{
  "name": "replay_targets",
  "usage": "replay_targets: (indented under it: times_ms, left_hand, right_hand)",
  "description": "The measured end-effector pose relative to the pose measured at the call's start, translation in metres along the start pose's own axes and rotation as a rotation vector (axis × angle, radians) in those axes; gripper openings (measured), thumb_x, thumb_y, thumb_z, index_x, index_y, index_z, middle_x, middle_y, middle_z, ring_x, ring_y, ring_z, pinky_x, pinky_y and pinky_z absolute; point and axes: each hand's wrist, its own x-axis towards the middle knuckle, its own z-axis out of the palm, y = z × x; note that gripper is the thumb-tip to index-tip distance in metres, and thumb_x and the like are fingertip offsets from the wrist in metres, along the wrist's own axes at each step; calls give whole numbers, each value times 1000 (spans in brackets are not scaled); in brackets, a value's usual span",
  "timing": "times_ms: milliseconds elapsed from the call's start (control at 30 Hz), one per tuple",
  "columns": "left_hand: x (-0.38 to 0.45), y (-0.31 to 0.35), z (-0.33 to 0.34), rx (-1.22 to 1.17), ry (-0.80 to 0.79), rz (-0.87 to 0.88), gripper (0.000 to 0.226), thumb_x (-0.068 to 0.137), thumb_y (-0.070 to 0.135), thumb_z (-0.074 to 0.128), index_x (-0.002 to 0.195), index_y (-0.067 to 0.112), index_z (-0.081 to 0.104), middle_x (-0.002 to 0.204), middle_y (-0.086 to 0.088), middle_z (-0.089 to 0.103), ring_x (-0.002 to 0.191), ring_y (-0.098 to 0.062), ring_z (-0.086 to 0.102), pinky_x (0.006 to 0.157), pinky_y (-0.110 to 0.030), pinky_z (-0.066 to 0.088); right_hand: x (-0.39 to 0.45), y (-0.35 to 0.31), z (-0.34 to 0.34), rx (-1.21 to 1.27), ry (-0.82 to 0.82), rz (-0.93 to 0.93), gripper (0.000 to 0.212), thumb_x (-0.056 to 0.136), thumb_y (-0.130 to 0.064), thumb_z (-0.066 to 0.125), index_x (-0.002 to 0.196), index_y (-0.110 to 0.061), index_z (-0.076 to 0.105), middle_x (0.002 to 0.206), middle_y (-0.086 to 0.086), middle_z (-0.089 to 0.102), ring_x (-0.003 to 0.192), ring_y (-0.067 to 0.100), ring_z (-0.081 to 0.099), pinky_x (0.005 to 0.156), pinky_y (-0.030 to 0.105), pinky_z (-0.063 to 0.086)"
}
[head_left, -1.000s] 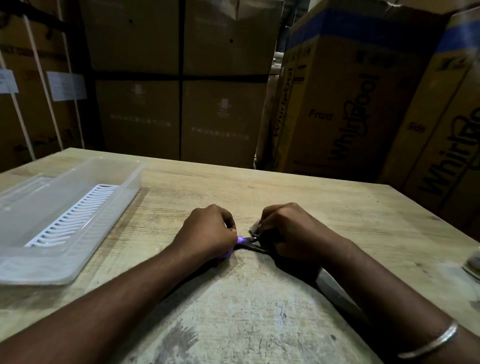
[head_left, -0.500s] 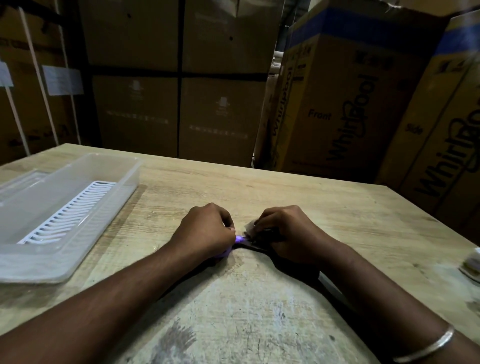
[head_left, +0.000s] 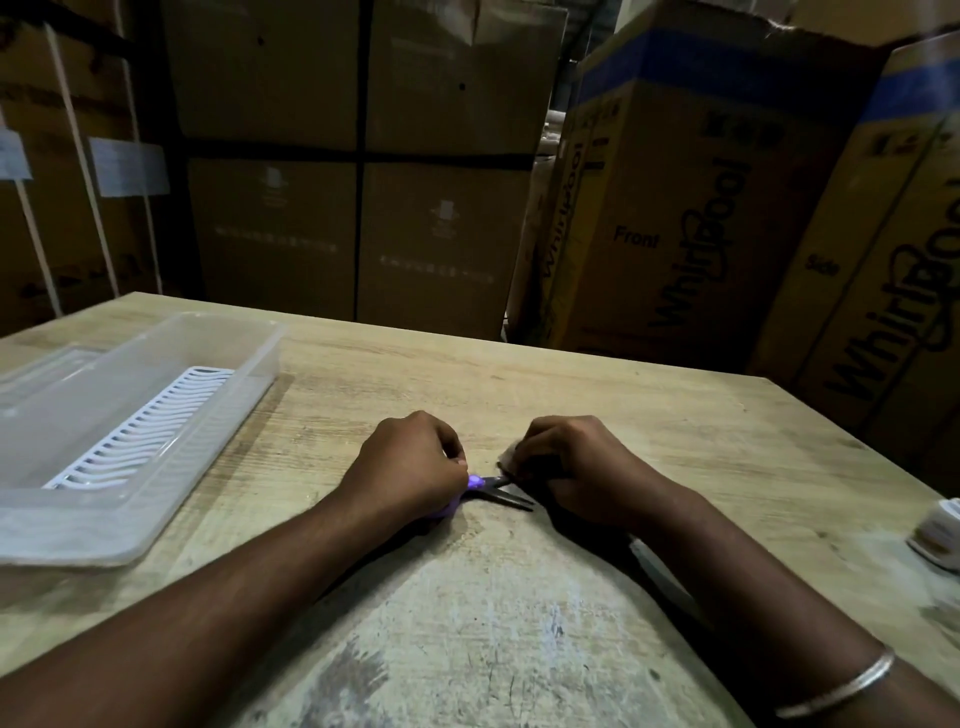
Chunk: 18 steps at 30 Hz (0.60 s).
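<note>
Scissors (head_left: 501, 491) with purple handles sit low over the middle of the wooden table (head_left: 571, 395). The left hand (head_left: 410, 467) grips them, fingers curled tightly round the handles. The dark blades are parted and point right. The right hand (head_left: 576, 467), fingers curled, pinches a small pale scrap (head_left: 508, 460) against the upper blade; what it is cannot be told. A metal bangle (head_left: 841, 686) circles the right wrist. Further left is a clear plastic tray (head_left: 104, 525) holding a white slotted insert (head_left: 150, 421). Cardboard boxes (head_left: 691, 208) stand behind.
</note>
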Motion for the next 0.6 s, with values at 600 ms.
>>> replay_targets:
  times_ms: [600]
  left_hand:
    - [1,-1,2,6,27,0,13,85,21,66,81,21,78,64,5,64,57,0,54,49,-14,41]
  right_hand:
    - [4,-15,5,11,-33,12,31,81,1,69,104,-18,75,104,-3,68,93,11,64,79,21,55]
